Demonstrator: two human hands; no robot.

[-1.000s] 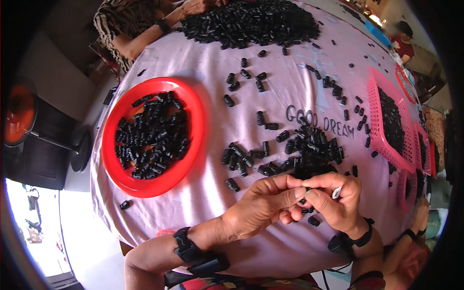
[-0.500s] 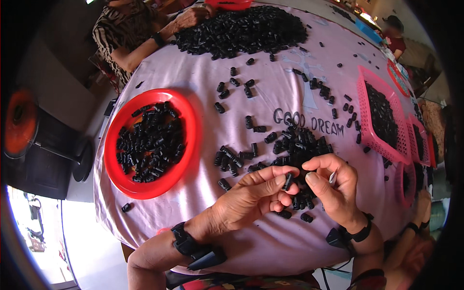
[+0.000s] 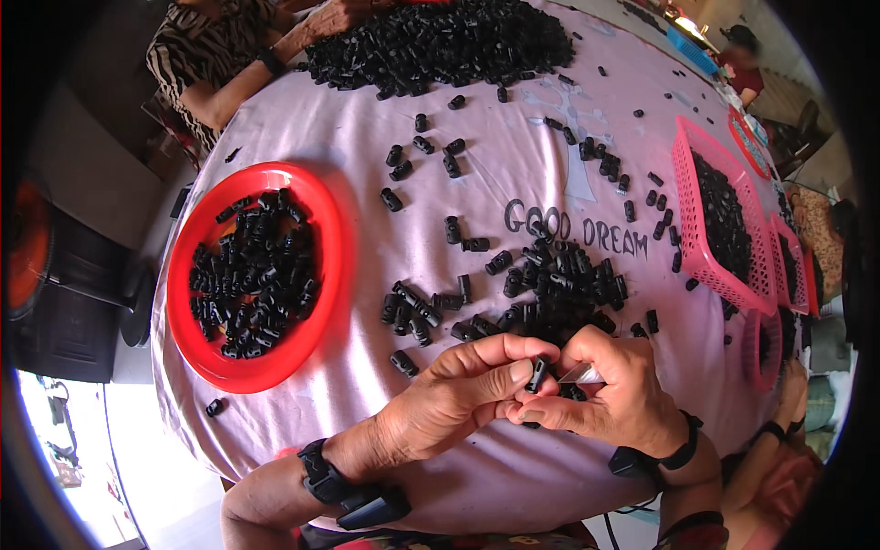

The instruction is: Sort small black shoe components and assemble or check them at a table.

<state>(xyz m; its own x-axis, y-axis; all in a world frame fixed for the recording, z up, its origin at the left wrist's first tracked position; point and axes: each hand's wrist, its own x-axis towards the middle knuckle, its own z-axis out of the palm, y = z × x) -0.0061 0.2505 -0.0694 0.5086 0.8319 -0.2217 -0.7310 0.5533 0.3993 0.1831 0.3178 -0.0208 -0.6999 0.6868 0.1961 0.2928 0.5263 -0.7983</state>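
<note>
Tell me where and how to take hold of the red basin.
Probably by the red basin's rim, at opposite points, coming in from left and right: it is broad and bare all round, while black pieces fill the middle. Its mouth faces up, so keep it level.

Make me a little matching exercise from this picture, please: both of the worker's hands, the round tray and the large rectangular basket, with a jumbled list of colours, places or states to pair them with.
Column one
1. Left grip
2. Right grip
3. Round tray
4. Large rectangular basket

Column two
a. Pink, on the right side of the cloth
b. Holds a silvery tool
c. Red, on the left side of the cloth
d. Pinches a single black piece

Right pairs: 1-d, 2-b, 3-c, 4-a
</note>
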